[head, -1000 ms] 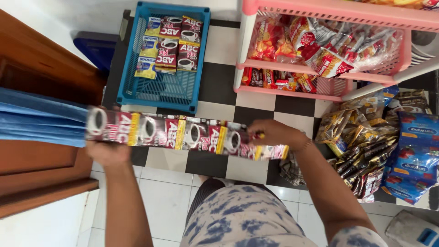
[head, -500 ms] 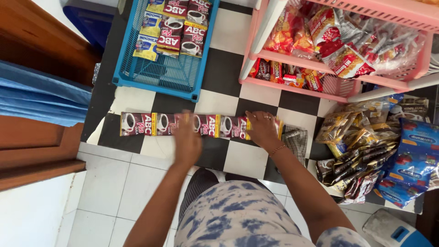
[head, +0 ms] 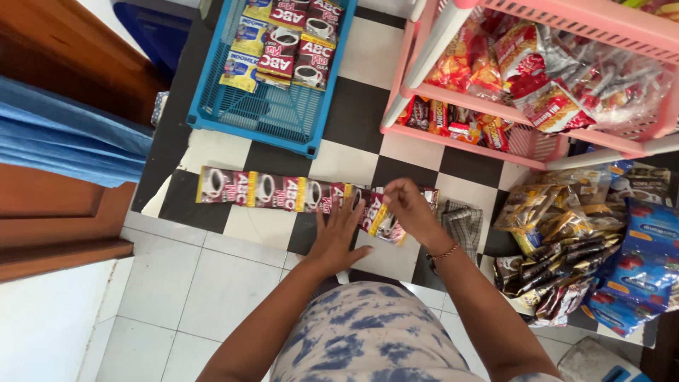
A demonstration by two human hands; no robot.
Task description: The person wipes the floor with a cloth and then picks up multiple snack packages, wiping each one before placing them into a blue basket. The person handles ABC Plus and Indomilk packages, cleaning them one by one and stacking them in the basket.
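Note:
A long strip of joined red and yellow coffee sachets (head: pixel 262 189) lies across the black-and-white tiled floor. My left hand (head: pixel 339 237) rests flat on the strip near its middle, fingers spread. My right hand (head: pixel 410 211) pinches the strip's right end and folds it back over, so the last sachets (head: pixel 385 219) stand tilted above the floor. A small checked cloth (head: pixel 461 223) lies just right of that hand.
A blue plastic basket (head: pixel 283 117) with more sachet strips sits ahead. A pink rack (head: pixel 495 145) of snack packets stands at the upper right. Piles of brown and blue sachet packs (head: pixel 580 247) crowd the right. A wooden door and blue cloth (head: pixel 64 141) are at the left.
The strip went from held stretched in the air to lying on the floor. My left hand moved right to the strip's middle. My right hand now folds the right end over.

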